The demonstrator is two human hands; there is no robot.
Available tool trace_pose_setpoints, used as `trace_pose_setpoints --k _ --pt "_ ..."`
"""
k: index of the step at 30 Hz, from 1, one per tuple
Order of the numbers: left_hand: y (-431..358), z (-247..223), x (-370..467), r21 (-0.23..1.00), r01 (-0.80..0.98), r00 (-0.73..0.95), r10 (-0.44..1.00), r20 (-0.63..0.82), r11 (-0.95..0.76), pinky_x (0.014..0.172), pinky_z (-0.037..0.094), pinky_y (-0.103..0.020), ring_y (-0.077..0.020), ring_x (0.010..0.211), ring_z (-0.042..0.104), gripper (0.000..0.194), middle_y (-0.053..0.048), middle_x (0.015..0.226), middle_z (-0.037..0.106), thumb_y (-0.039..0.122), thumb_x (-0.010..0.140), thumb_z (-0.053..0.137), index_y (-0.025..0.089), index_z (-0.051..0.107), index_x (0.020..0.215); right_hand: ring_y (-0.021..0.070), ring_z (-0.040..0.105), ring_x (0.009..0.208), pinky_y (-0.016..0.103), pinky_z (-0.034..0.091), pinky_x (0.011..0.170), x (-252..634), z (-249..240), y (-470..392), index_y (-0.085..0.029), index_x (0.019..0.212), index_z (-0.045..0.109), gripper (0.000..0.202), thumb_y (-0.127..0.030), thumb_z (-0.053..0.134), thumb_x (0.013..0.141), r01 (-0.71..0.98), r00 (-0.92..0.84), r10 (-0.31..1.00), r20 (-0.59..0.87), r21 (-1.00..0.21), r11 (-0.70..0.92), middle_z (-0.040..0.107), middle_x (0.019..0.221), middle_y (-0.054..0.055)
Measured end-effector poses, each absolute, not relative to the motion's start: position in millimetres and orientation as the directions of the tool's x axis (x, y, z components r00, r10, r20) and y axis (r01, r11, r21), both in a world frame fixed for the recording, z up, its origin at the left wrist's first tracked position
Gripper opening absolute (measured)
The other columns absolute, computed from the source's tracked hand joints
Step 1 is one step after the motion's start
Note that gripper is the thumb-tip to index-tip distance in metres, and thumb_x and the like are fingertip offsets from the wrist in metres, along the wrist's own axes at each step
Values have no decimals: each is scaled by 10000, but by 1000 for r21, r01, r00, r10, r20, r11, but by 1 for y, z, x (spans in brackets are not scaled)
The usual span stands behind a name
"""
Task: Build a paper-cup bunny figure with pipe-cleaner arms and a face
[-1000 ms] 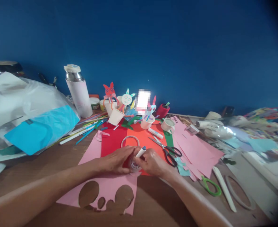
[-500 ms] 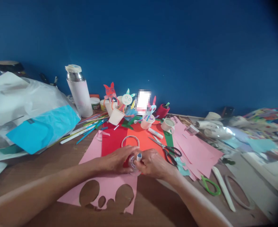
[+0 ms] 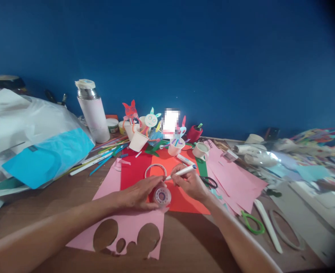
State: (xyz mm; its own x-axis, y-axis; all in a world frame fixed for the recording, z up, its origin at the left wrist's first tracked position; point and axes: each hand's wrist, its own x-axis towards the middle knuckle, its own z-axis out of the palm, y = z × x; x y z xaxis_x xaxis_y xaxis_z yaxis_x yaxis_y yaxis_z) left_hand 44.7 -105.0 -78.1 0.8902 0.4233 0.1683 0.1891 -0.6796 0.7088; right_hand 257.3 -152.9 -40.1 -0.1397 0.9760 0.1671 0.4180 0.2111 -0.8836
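My left hand (image 3: pixel 143 192) curves round the left side of a small clear tape roll (image 3: pixel 162 196), which rests on pink paper (image 3: pixel 127 222) with round holes cut in it. Between thumb and fingers, my right hand (image 3: pixel 190 185) grips a white marker (image 3: pixel 184 171) with a blue end pointing up to the right. The marker's other end is close to my left fingertips; whether they touch is unclear. Just behind my left fingers lies a white ring (image 3: pixel 155 170) on red paper (image 3: pixel 131 170) and orange paper (image 3: pixel 188 199).
Scissors (image 3: pixel 209 182) lie right of my right hand, partly hidden. Behind stand paper cups (image 3: pixel 139 141) with paper figures, a mug (image 3: pixel 200 150) and a white flask (image 3: pixel 95 117). A plastic bag (image 3: pixel 53 113) fills the left; pink sheets (image 3: pixel 238 182) lie right.
My right hand has moved up and right, off the tape roll, and the marker now lies at a slant instead of end-on. The tape roll shows more fully beside my left hand.
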Motion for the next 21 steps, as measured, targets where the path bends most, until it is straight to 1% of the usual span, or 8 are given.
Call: trace_pose_setpoints --k 2,4,7,10,13,15,18,21 --pt "-106 -76 45 725 208 885 442 147 -657 958 339 -401 -246 1190 374 740 -142 1322 369 342 723 587 219 196 1340 102 495 572 221 396 535 266 -41 -151 -157 734 533 114 -255 497 780 374 -154 975 162 -904 209 527 622 -7" --pt "-107 -73 45 733 215 886 445 132 -646 957 342 -399 -245 1191 375 737 -144 1318 378 370 732 574 214 193 1344 93 470 517 217 386 501 275 -44 -149 -160 734 524 105 -259 507 766 250 -151 975 161 -948 195 498 565 -23" --pt "-108 -69 46 734 207 889 438 135 -647 949 350 -399 -245 1182 389 735 -150 1307 389 385 743 555 204 175 1346 75 420 459 202 352 455 290 -50 -142 -173 718 494 139 -300 507 774 50 -22 972 235 -971 236 455 535 -41" --pt "-108 -66 47 751 166 881 439 179 -640 922 380 -382 -235 1131 437 730 -144 1272 418 341 730 569 197 182 1331 73 396 444 196 343 446 297 -58 -134 -188 734 470 139 -307 471 806 -14 109 957 269 -962 272 396 500 -61" --pt "-105 -66 45 791 131 832 500 240 -597 914 390 -362 -219 1100 455 719 -127 1232 437 255 718 564 199 174 1320 89 472 517 210 396 499 296 -64 -129 -196 847 489 127 -317 455 829 140 157 939 307 -948 286 482 588 -36" --pt "-101 -67 43 823 120 779 567 268 -555 940 365 -373 -230 1149 407 739 -125 1263 398 211 708 550 204 143 1326 125 546 654 248 446 587 293 -65 -130 -193 919 512 150 -302 463 830 346 66 935 349 -887 307 564 732 15" --pt "-92 -65 39 869 85 746 609 268 -487 949 349 -409 -254 1160 384 765 -129 1269 370 181 677 541 199 134 1325 189 546 917 340 442 796 290 -63 -135 -195 1014 535 205 -216 449 830 628 -224 889 399 -639 445 587 964 79" --pt "-86 -57 37 904 91 735 641 223 -418 905 388 -394 -221 1084 446 707 -107 1191 417 150 680 495 198 173 1308 216 488 1046 398 383 905 290 -64 -137 -200 1137 487 364 -109 438 788 737 -417 822 388 -385 556 548 1079 99"
